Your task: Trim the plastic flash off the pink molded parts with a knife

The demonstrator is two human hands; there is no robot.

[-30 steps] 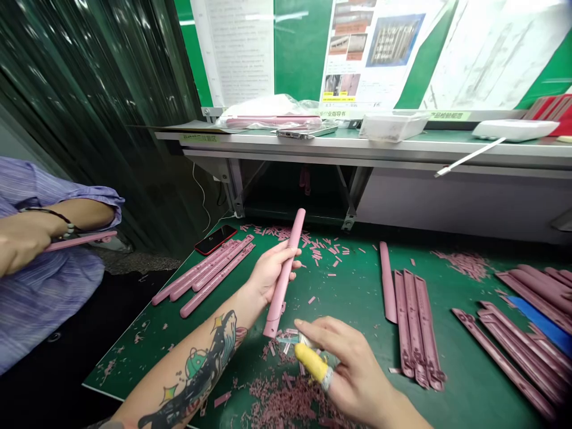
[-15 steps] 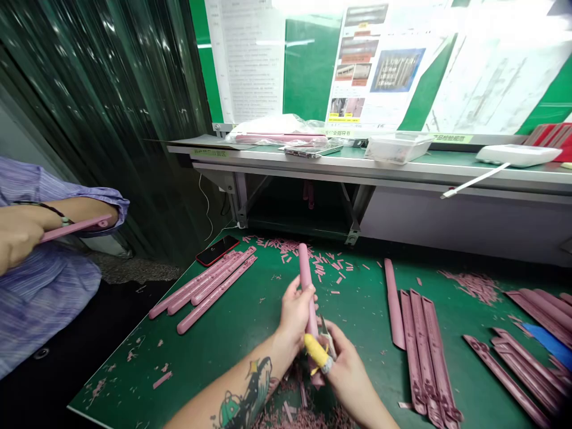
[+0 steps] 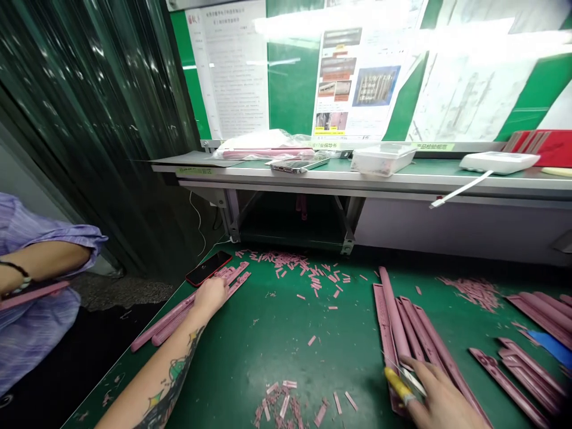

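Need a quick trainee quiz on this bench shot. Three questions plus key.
1. Which hand wears the yellow finger cot?
2. True or false: the left hand rests on pink strips.
3. What does the seated co-worker's forearm lead to in hand? A: a pink strip; B: a phone; C: a roll of tape.

Key: 1. The right hand. 2. True. 3. A.

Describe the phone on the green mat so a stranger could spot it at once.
Below the grey shelf lies a green work mat. At its left, the person's left hand rests on pink strips. Just beyond lies a phone, black-faced with a red edge, the one dark item among pink pieces.
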